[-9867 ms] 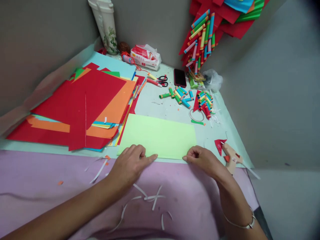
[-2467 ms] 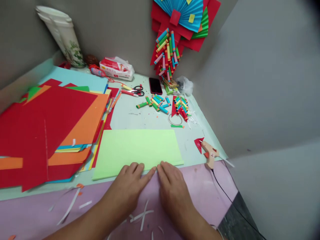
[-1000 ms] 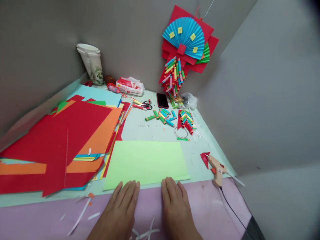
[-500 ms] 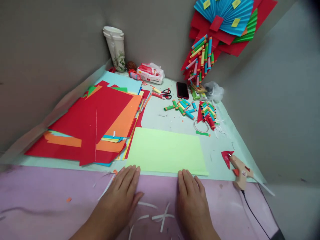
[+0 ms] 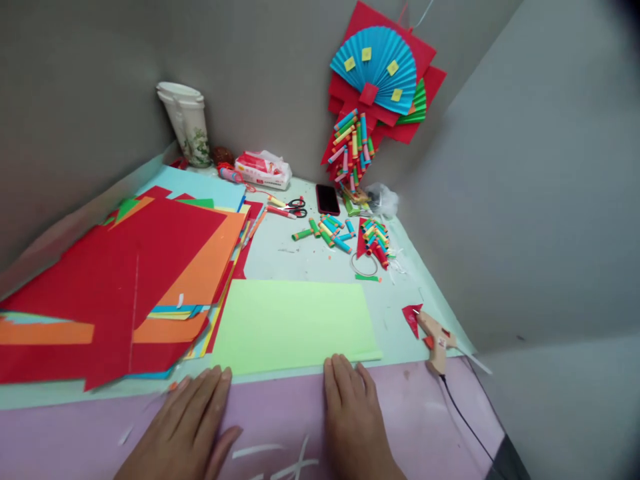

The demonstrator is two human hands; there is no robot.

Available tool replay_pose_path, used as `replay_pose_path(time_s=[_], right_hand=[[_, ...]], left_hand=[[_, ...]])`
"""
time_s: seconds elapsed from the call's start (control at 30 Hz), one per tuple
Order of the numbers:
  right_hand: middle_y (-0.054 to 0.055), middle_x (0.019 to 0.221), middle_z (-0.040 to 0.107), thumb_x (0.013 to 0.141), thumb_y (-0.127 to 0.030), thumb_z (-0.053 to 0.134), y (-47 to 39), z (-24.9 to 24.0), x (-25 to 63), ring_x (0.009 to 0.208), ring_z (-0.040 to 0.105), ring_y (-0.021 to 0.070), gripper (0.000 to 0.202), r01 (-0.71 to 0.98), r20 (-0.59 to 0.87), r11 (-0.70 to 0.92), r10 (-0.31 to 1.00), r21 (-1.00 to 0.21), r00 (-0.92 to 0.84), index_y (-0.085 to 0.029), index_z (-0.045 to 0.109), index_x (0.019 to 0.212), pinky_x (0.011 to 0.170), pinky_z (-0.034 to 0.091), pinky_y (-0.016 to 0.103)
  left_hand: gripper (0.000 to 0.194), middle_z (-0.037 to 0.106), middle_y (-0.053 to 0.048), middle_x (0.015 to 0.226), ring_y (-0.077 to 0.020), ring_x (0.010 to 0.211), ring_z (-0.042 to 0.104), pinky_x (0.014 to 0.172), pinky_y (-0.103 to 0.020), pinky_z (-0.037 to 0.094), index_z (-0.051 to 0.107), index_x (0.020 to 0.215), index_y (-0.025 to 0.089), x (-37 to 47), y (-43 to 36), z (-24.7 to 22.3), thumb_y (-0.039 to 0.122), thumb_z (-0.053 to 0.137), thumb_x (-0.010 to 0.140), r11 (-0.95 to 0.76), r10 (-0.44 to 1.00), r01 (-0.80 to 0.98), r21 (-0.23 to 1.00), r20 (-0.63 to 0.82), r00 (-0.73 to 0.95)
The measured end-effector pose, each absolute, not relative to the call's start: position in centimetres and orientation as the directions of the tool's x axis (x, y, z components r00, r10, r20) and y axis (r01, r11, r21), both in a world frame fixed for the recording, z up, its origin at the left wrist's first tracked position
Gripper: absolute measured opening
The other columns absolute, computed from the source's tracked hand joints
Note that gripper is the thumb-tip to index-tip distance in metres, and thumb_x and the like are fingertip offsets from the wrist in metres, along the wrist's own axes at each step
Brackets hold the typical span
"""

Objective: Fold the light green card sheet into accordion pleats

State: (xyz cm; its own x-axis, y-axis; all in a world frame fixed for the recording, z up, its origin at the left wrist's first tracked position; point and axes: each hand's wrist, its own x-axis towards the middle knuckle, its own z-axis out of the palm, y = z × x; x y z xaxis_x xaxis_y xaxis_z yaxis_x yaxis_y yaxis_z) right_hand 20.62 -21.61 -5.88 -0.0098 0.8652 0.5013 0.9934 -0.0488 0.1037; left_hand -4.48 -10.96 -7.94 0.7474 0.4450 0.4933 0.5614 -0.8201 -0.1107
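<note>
Flat hands at green sheet (image 5: 295, 325) near edge.
Long axis left-right; left hand (image 5: 187, 427) and right hand (image 5: 353, 417) apart, open, gripping nothing.

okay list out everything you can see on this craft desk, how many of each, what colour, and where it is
light green sheet: one, near edge, centre
card pile: many sheets, mostly red and orange, left
paper rolls: many, multicoloured, back right, loose and in a bunch
fan decoration: one, blue on red, on the wall
glue gun: one, beige, right edge
scissors: one pair, dark handles, back centre
phone: one, dark, beside the scissors
cup: one, white, back corner
tissue pack: one, red and white, back
left hand: flat, at the sheet's left corner
right hand: flat, fingertips on the sheet's edge
</note>
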Motion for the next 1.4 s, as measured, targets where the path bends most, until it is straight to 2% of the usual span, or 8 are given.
replay_pose_path(time_s=[0.23, 0.37, 0.57, 0.7, 0.8, 0.97, 1.23, 1.4], right_hand=[[0.02, 0.121, 0.068, 0.083, 0.002, 0.039, -22.1, -5.7, 20.8, 0.12, 0.057, 0.0312, 0.049, 0.994, 0.43, -0.048, 0.903, 0.097, 0.001, -0.002, 0.06, 0.127, 0.105, 0.039, 0.049], [0.021, 0.122, 0.064, 0.083, 0.001, 0.044, -22.2, -4.5, 20.8, 0.119, 0.057, 0.0319, 0.054, 0.995, 0.344, -0.017, 0.939, 0.099, -0.018, -0.011, 0.059, 0.133, 0.102, 0.044, 0.051], [0.024, 0.117, 0.061, 0.082, 0.0, 0.05, -21.5, -3.1, 19.9, 0.111, 0.059, 0.0337, 0.061, 0.984, 0.293, 0.04, 0.952, 0.175, -0.091, -0.021, 0.057, 0.139, 0.092, 0.05, 0.054], [0.024, 0.118, 0.061, 0.083, -0.001, 0.054, -21.4, -3.1, 19.4, 0.112, 0.058, 0.0334, 0.06, 0.978, 0.267, 0.024, 0.96, 0.207, -0.08, -0.021, 0.057, 0.14, 0.093, 0.049, 0.055], [0.024, 0.118, 0.061, 0.084, -0.002, 0.055, -21.6, -3.1, 19.4, 0.113, 0.059, 0.034, 0.062, 0.974, 0.249, 0.016, 0.966, 0.228, -0.074, -0.021, 0.054, 0.142, 0.094, 0.049, 0.056], [0.023, 0.117, 0.061, 0.082, -0.002, 0.055, -21.6, -3.4, 19.5, 0.11, 0.06, 0.0337, 0.061, 0.971, 0.285, 0.026, 0.954, 0.237, -0.095, -0.02, 0.055, 0.141, 0.092, 0.052, 0.054], [0.024, 0.119, 0.061, 0.08, -0.002, 0.05, -21.7, -3.8, 19.5, 0.112, 0.06, 0.0344, 0.06, 0.979, 0.319, 0.006, 0.945, 0.205, -0.073, -0.019, 0.053, 0.138, 0.091, 0.053, 0.053], [0.027, 0.12, 0.063, 0.078, -0.006, 0.049, -21.7, -4.6, 19.8, 0.114, 0.06, 0.0363, 0.055, 0.976, 0.376, -0.007, 0.923, 0.217, -0.077, -0.008, 0.055, 0.132, 0.093, 0.052, 0.051]], left_hand=[[0.055, 0.063, -0.023, 0.122, -0.0368, 0.113, 0.057, 0.107, -0.056, 0.039, 0.057, 0.131, 0.003, -3.6, -11.0, -5.5, 0.046, 0.045, 0.098, -0.818, 0.483, 0.566, -0.099, 0.416, 0.771], [0.046, 0.065, -0.015, 0.105, -0.0325, 0.101, 0.06, 0.099, -0.055, 0.047, 0.057, 0.14, 0.019, -2.3, -10.8, -3.5, 0.037, 0.05, 0.097, -0.812, 0.517, 0.57, -0.129, 0.296, 0.803], [0.045, 0.065, -0.014, 0.099, -0.032, 0.097, 0.062, 0.099, -0.058, 0.047, 0.061, 0.136, 0.021, -2.0, -10.7, -2.7, 0.035, 0.056, 0.094, -0.803, 0.533, 0.583, -0.124, 0.288, 0.796], [0.043, 0.064, -0.022, 0.125, -0.0375, 0.121, 0.057, 0.107, -0.059, 0.041, 0.063, 0.132, 0.015, -0.5, -11.7, -2.3, 0.036, 0.054, 0.095, -0.784, 0.569, 0.618, -0.059, 0.331, 0.753], [0.049, 0.056, -0.018, 0.146, -0.0337, 0.136, 0.049, 0.114, -0.051, 0.035, 0.058, 0.137, 0.014, 1.7, -12.8, -2.7, 0.042, 0.049, 0.097, -0.83, 0.529, 0.557, 0.012, 0.332, 0.781], [0.059, 0.057, -0.02, 0.145, -0.031, 0.136, 0.051, 0.117, -0.044, 0.032, 0.055, 0.137, 0.004, 3.6, -13.8, -4.9, 0.046, 0.048, 0.097, -0.859, 0.496, 0.512, 0.03, 0.299, 0.815], [0.059, 0.052, -0.021, 0.149, -0.03, 0.139, 0.049, 0.116, -0.043, 0.036, 0.046, 0.144, 0.006, 2.0, -13.7, -5.9, 0.036, 0.051, 0.094, -0.852, 0.51, 0.52, 0.056, 0.316, 0.8], [0.061, 0.058, -0.019, 0.145, -0.0278, 0.135, 0.054, 0.111, -0.04, 0.043, 0.042, 0.148, 0.01, 0.2, -13.0, -6.8, 0.041, 0.047, 0.096, -0.825, 0.52, 0.564, 0.025, 0.425, 0.741]])
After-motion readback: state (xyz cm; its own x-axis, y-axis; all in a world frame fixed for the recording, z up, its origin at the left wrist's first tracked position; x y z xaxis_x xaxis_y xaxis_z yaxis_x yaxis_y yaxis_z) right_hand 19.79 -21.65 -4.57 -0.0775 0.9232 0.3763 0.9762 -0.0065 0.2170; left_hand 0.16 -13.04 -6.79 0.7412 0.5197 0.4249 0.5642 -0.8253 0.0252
